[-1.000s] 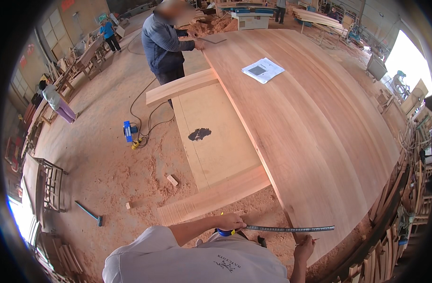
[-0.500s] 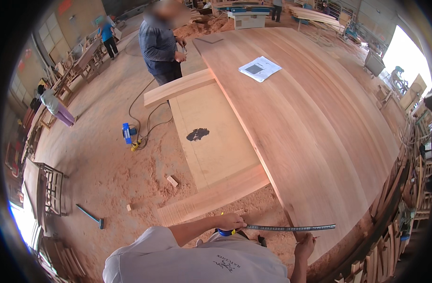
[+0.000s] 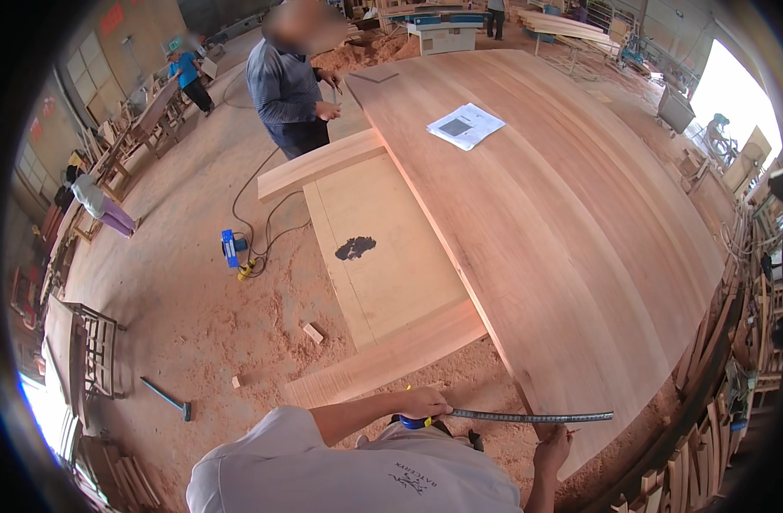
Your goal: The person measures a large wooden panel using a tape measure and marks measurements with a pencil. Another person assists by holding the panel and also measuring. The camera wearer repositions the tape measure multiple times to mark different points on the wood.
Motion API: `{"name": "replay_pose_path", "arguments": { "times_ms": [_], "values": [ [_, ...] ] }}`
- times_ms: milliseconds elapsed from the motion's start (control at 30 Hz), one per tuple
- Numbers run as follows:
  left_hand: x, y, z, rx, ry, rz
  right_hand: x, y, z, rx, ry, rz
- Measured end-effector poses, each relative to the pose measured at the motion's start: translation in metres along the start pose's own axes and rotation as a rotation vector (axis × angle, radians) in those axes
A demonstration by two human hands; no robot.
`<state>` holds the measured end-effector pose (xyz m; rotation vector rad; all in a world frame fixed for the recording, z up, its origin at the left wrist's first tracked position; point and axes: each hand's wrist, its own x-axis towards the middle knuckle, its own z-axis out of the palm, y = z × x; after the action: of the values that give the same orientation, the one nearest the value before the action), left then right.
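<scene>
My left hand (image 3: 427,402) is closed round a tape measure, whose blue and yellow case (image 3: 415,422) shows below the fingers. From it the dark blade (image 3: 532,417) runs out to the right, across the near corner of a large wooden panel (image 3: 528,214). My right hand (image 3: 552,448) is closed at the panel's near edge, just below the blade. A thin reddish, pencil-like stick pokes from its fingertips, too small to make out well. Below the panel, two wooden rails (image 3: 391,355) flank a tan board (image 3: 391,248) with a black stain.
Printed sheets (image 3: 465,126) lie on the panel. Beyond its far left corner stands a co-worker (image 3: 284,94). A blue power tool (image 3: 230,248) with its cord, a hammer (image 3: 169,399) and sawdust are on the floor at left. Lumber (image 3: 699,453) crowds the right side.
The view has shifted slightly. Both my hands and the extended blade keep nearly the same place at the panel's near corner. The co-worker's hands have moved a little.
</scene>
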<state>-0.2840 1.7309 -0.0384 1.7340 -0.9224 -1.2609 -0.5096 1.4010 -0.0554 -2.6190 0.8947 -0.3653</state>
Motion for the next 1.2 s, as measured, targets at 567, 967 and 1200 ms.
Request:
{"name": "replay_pose_path", "arguments": {
  "times_ms": [567,967,1200],
  "values": [
    [-0.003,0.009,0.0,0.002,0.05,0.039,0.003,0.006,0.0,-0.041,-0.067,-0.026],
    [-0.003,0.001,0.002,0.02,0.058,0.012,0.002,0.01,0.002,-0.038,-0.061,-0.031],
    [-0.004,0.0,0.003,-0.025,0.07,0.016,0.0,0.017,0.005,-0.041,-0.025,-0.067]
  ]
}}
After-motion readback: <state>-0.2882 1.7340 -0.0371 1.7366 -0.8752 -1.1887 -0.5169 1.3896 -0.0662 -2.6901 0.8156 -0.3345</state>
